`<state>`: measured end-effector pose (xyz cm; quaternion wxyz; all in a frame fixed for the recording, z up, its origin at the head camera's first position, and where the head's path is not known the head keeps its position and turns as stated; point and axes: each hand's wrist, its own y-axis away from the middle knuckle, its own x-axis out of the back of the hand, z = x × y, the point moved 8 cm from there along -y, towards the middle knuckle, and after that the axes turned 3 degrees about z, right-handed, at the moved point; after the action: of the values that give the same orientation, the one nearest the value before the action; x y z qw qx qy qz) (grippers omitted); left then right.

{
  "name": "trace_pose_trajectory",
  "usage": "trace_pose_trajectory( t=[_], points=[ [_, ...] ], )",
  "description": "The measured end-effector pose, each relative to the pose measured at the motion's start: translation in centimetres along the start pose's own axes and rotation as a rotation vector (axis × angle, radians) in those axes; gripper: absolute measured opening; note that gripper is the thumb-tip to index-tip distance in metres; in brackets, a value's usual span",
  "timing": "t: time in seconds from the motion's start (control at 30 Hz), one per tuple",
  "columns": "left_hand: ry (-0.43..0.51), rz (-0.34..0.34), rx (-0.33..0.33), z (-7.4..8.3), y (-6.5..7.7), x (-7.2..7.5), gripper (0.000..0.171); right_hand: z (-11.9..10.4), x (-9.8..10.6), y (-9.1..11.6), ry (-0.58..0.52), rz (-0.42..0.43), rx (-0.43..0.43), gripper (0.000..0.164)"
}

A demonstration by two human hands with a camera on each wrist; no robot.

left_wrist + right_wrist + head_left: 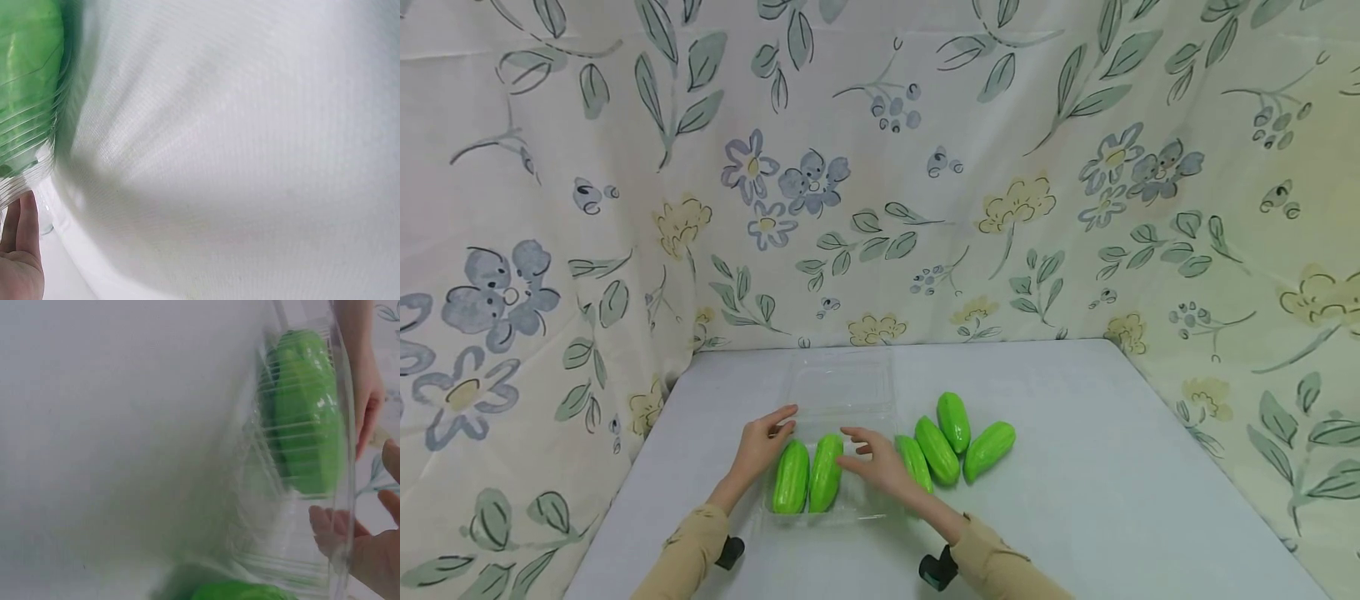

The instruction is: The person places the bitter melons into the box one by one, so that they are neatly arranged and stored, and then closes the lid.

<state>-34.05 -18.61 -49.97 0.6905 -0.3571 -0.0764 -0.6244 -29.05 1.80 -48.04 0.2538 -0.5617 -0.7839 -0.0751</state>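
A clear plastic box (857, 514) with a flat hinged lid (838, 385) folded back lies on the table. Two glossy, bright green, ribbed, cucumber-like vegetables sit upright to my view in its left part, a left one (791, 477) and a right one (826, 473). My left hand (758, 442) is at the box's left back side; in the left wrist view its fingers (28, 222) reach the ribbed wall. Above the box's right part hovers my right hand (880, 462), fingers spread and slightly bent, holding nothing. Its fingertips are close beside the right vegetable.
Several more green vegetables (937, 451) lie in a group right of the box, one partly behind my right forearm. The white table (1112, 483) ends at the back against a floral curtain (880, 275), which also hangs along both sides.
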Motion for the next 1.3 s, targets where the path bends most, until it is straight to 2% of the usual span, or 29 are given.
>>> trace_pose_trajectory(
  t=[0.2, 0.53, 0.67, 0.97, 1.1, 1.3],
  points=[
    [0.000, 0.006, 0.014, -0.1, -0.1, 0.0, 0.032, -0.6, 0.9, 0.2, -0.001, -0.029, 0.042, 0.049],
    [0.015, -0.005, 0.012, 0.0, -0.1, 0.0, 0.033, -0.4, 1.9, 1.2, -0.075, -0.067, 0.032, 0.049],
    [0.003, -0.001, 0.004, 0.1, -0.1, 0.0, 0.033, -0.1, 2.6, 1.5, -0.046, -0.040, 0.024, 0.050],
    [0.012, -0.003, 0.007, 0.1, -0.1, 0.1, 0.033, 0.2, 4.0, 2.0, -0.144, 0.022, 0.005, 0.049],
    [0.018, -0.012, 0.014, 0.1, -0.1, 0.0, 0.033, 0.3, 4.5, 2.3, -0.142, 0.040, 0.015, 0.048],
    [0.022, -0.025, 0.026, 0.0, 0.0, 0.0, 0.033, 0.9, 5.8, 2.8, -0.139, 0.064, -0.016, 0.047]
  ],
)
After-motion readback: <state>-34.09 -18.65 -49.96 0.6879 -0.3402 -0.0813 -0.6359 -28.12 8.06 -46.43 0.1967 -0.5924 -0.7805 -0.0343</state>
